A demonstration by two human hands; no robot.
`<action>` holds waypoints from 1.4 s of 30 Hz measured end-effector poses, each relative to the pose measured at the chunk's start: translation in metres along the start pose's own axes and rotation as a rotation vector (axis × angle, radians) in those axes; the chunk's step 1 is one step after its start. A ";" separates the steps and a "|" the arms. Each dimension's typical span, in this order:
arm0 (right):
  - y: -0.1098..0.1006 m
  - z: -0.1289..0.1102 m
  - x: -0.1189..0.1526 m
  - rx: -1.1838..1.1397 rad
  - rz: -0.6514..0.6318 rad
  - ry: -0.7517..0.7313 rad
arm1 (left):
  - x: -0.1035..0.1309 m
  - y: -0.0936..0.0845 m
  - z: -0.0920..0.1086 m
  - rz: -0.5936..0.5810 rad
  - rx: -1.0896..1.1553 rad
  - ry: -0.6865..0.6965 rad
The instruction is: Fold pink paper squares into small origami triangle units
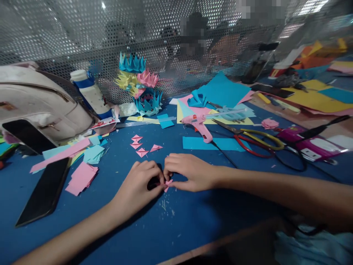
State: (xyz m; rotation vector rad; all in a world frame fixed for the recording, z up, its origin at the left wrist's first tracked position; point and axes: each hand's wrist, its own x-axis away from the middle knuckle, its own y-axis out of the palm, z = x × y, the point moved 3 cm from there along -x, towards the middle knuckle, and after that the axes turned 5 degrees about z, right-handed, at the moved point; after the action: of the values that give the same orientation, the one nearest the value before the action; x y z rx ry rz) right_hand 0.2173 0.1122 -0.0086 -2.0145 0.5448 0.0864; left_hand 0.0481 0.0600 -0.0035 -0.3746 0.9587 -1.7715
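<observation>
Between my hands, low over the blue table, is a small folded pink paper piece. My left hand pinches its left side with thumb and fingers. From the right, my right hand grips the same piece with thumb and bent fingers. Parts of the paper are hidden by the fingertips. Just beyond my hands lie several small folded pink triangles. A pink glue gun rests past my right hand, on a blue paper strip. To the left sits a stack of pink paper squares.
Scissors with red and yellow handles and a black cord lie on the right. Phones, a white bag and a bottle occupy the left. Folded paper flowers stand at the back against a perforated metal panel.
</observation>
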 end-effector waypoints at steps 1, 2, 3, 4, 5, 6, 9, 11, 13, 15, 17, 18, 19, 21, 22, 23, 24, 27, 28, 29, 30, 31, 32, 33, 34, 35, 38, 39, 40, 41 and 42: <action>0.000 -0.001 0.000 -0.012 0.005 0.002 | -0.001 -0.001 0.001 0.002 0.015 -0.008; -0.001 -0.002 0.000 -0.030 0.017 0.011 | -0.001 -0.003 0.002 0.004 0.036 -0.020; -0.003 -0.002 0.000 -0.054 0.042 0.031 | -0.002 -0.004 0.002 0.005 0.061 -0.036; -0.005 -0.002 0.000 -0.084 0.081 0.063 | -0.002 -0.006 0.002 0.006 0.093 -0.057; -0.007 -0.002 0.001 -0.119 0.132 0.105 | -0.003 -0.007 0.002 0.009 0.130 -0.082; -0.010 -0.001 0.001 -0.155 0.188 0.153 | -0.004 -0.009 0.001 0.016 0.171 -0.109; -0.014 0.003 0.002 -0.245 0.290 0.269 | -0.007 -0.011 -0.003 0.056 0.309 -0.188; -0.012 0.004 0.002 -0.279 0.260 0.295 | -0.008 -0.010 -0.006 0.088 0.402 -0.225; -0.009 0.002 0.000 -0.284 0.212 0.285 | -0.009 -0.007 -0.008 0.106 0.484 -0.248; -0.006 -0.001 -0.001 -0.278 0.180 0.256 | -0.009 -0.004 -0.009 0.118 0.544 -0.260; -0.004 -0.003 -0.002 -0.313 0.160 0.232 | -0.008 0.000 -0.008 0.130 0.582 -0.264; -0.004 -0.004 -0.002 -0.345 0.152 0.227 | -0.008 0.001 -0.008 0.136 0.594 -0.265; -0.003 -0.004 -0.003 -0.377 0.146 0.226 | -0.008 0.002 -0.007 0.139 0.604 -0.266; -0.003 -0.004 -0.002 -0.411 0.138 0.228 | -0.007 0.003 -0.007 0.127 0.612 -0.275; -0.003 -0.004 -0.002 -0.401 0.136 0.226 | -0.007 0.003 -0.006 0.111 0.611 -0.283; -0.004 -0.004 -0.002 -0.374 0.134 0.218 | -0.007 0.004 -0.006 0.091 0.606 -0.291; -0.004 -0.004 -0.001 -0.338 0.132 0.207 | -0.006 0.004 -0.005 0.072 0.599 -0.297; -0.004 -0.006 0.000 -0.234 0.140 0.159 | -0.004 0.004 -0.002 0.049 0.584 -0.303; -0.003 -0.007 0.001 -0.214 0.143 0.137 | -0.003 0.004 -0.001 0.052 0.584 -0.302; -0.003 -0.008 0.001 -0.206 0.144 0.119 | -0.002 0.004 0.000 0.057 0.586 -0.301; -0.003 -0.010 0.001 -0.206 0.144 0.106 | -0.001 0.004 0.001 0.062 0.589 -0.299; -0.003 -0.010 0.001 -0.206 0.144 0.101 | 0.000 0.004 0.002 0.067 0.592 -0.297; -0.003 -0.011 0.001 -0.204 0.142 0.103 | 0.001 0.004 0.003 0.073 0.594 -0.294; -0.003 -0.011 0.001 -0.198 0.139 0.114 | 0.002 0.003 0.003 0.078 0.594 -0.290; -0.003 -0.011 0.001 -0.190 0.135 0.126 | 0.002 0.003 0.003 0.083 0.593 -0.287; -0.004 -0.011 0.001 -0.182 0.133 0.134 | 0.002 0.003 0.003 0.089 0.593 -0.284; -0.004 -0.010 0.001 -0.172 0.142 0.130 | 0.002 0.004 0.001 0.100 0.595 -0.277; -0.004 -0.010 0.000 -0.171 0.152 0.122 | 0.002 0.006 0.000 0.101 0.596 -0.273; -0.004 -0.009 0.000 -0.170 0.162 0.116 | 0.002 0.007 -0.001 0.100 0.595 -0.269; -0.004 -0.008 0.000 -0.171 0.170 0.113 | 0.002 0.008 -0.001 0.098 0.591 -0.263; -0.004 -0.008 0.000 -0.179 0.177 0.112 | 0.002 0.009 -0.002 0.097 0.583 -0.257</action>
State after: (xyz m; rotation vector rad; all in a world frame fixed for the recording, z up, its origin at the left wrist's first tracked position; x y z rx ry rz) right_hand 0.2182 0.1073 -0.0013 -2.1497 0.8111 0.1347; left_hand 0.0519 0.0572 -0.0117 -0.1693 0.2515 -1.7699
